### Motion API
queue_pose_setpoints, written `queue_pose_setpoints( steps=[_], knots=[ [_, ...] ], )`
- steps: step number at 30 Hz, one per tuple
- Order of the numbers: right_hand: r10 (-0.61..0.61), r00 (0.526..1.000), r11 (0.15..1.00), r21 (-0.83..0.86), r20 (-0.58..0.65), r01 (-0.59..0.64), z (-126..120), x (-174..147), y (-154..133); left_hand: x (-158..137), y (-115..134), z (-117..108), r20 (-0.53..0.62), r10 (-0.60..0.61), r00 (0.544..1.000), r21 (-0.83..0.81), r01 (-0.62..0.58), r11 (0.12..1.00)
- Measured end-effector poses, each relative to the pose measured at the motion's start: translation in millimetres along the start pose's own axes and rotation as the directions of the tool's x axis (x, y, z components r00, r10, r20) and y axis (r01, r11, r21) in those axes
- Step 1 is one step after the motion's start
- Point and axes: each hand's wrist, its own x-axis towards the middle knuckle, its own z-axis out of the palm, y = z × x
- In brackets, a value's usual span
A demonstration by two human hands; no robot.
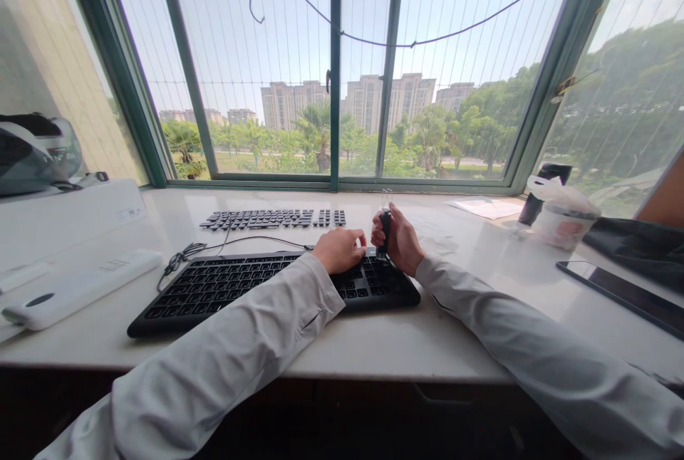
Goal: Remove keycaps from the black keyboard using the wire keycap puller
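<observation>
From my end, through the head camera, the relation that counts is the wire tool [385, 228] against the keyboard [224, 288]. The right hand [406, 241] has the tool, fingers wrapped round its black handle, thin wires showing above the grip and more at the lower end. Its long axis is close to upright, low end down at the back of the keyboard's right part; whether those wires touch a key or hang just over it, I can't tell. Keyboard: flat on the white table [454, 342], long axis running left to right across my view, so the tool stands roughly square to it. Right hand is nearer the keyboard's right end; most of the board stretches away to my left, partly under the left forearm. The left hand [338, 251] sits over the board's back edge, just left of the tool, fingers curled in and pointing towards it, small gap between the two hands. Spread is narrow; can't tell if anything is pinched in there, fingertips too hidden. Much of the board shows bare square key seats. Loose keycaps [259, 218] lie in rows behind it, farther from me, ahead and left of both hands, and of the two, the left is nearer to them. Cable [184, 258] bunched behind the left part, well apart from either hand.
</observation>
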Motion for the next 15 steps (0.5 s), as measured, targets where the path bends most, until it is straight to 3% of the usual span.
queue_pose_setpoints(
  steps=[15],
  knots=[
    [-0.027, 0.993, 0.981, -0.189, 0.112, 0.048, -7.2, 6.1, 5.3, 0.1, -0.3, 1.2, -0.004, 0.006, 1.0, 0.017, -0.006, 1.0]
  ],
)
